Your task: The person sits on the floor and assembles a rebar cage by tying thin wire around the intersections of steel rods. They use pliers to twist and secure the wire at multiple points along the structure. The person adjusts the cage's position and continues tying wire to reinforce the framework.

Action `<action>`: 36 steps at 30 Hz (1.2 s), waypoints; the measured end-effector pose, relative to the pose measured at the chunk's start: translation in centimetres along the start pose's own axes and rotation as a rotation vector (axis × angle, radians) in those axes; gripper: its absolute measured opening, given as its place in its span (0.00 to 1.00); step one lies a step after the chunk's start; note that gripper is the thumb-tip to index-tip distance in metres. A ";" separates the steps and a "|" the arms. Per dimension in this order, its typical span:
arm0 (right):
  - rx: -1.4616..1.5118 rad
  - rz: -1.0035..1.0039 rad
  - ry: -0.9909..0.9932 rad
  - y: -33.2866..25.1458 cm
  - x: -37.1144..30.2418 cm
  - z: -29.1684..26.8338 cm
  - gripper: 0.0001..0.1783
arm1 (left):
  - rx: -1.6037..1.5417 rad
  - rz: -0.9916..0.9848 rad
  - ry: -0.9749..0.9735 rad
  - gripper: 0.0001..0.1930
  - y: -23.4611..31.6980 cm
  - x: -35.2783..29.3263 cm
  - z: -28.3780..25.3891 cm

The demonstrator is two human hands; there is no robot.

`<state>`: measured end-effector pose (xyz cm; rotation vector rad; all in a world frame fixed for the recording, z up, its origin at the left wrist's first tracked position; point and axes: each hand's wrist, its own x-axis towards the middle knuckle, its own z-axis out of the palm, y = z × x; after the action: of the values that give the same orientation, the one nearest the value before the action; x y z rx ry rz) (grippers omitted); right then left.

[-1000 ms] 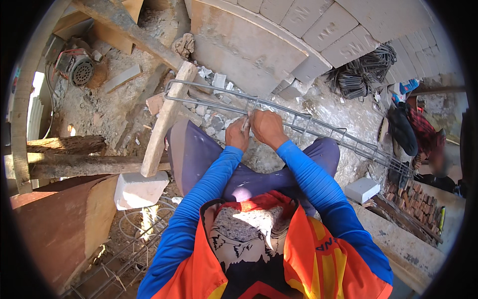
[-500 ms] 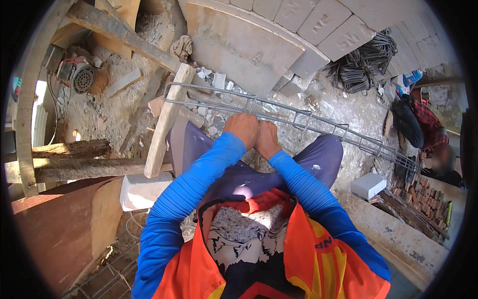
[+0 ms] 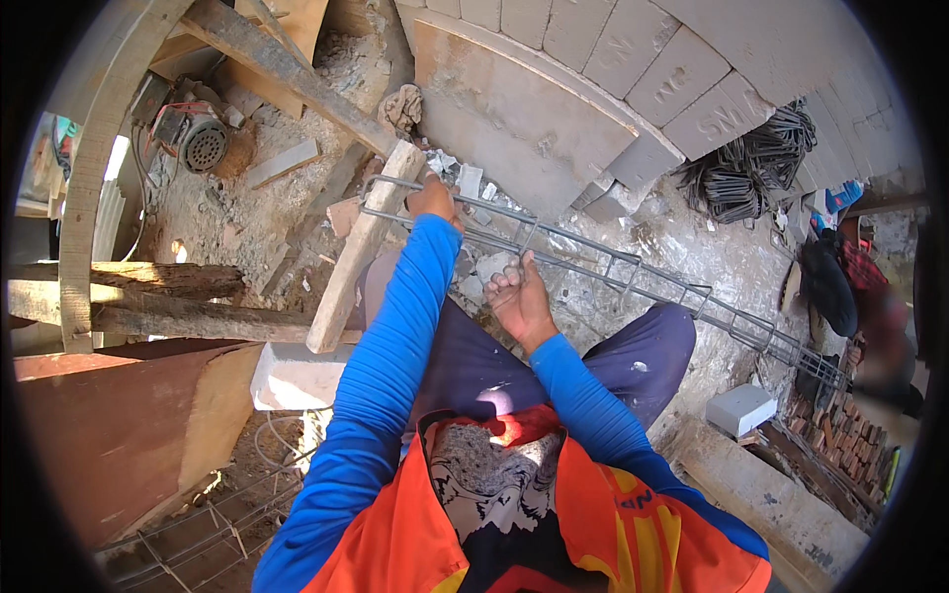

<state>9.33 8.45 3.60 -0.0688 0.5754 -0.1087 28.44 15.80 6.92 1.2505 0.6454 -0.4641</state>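
A long steel rebar cage with rectangular stirrups slopes from the wooden plank at left down to the far right. My left hand is closed round its left end, close beside the plank. That hand's fingertips are partly hidden. Below the cage's lower bar, my right hand is turned palm up. Its fingers are loosely curled and apart, one tip reaching near the bar, and I see nothing held in it.
A person in a red checked garment crouches by the cage's far right end. Bundled dark stirrups lie by stacked grey blocks. A white block sits at right, a motor at upper left. Rubble covers the ground.
My hands have parted from the middle of the cage. The left moved to its left end by the plank; the right dropped below the bars and turned palm up.
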 end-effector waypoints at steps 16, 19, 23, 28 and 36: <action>-2.364 0.139 -0.251 -21.2 1.2 8.0 0.37 | 1.599 0.625 -0.629 0.20 16.2 8.4 -11.2; -2.158 0.442 -0.180 -20.5 2.2 6.1 0.46 | 1.576 0.651 -0.715 0.20 16.8 8.3 -10.7; -2.377 0.121 -0.156 -19.9 1.9 4.8 0.40 | 1.631 0.668 -0.736 0.20 17.5 7.8 -10.7; -2.597 -0.534 -0.043 -15.4 0.1 3.1 0.30 | 1.583 0.697 -0.753 0.19 17.9 8.0 -12.3; -2.309 0.097 -0.168 -20.6 1.2 2.8 0.48 | 1.578 0.897 -0.826 0.10 16.7 10.5 -9.9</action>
<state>10.20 -12.04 7.25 -2.2544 0.2570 0.7077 45.08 30.00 10.02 2.3348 -1.2638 -0.6403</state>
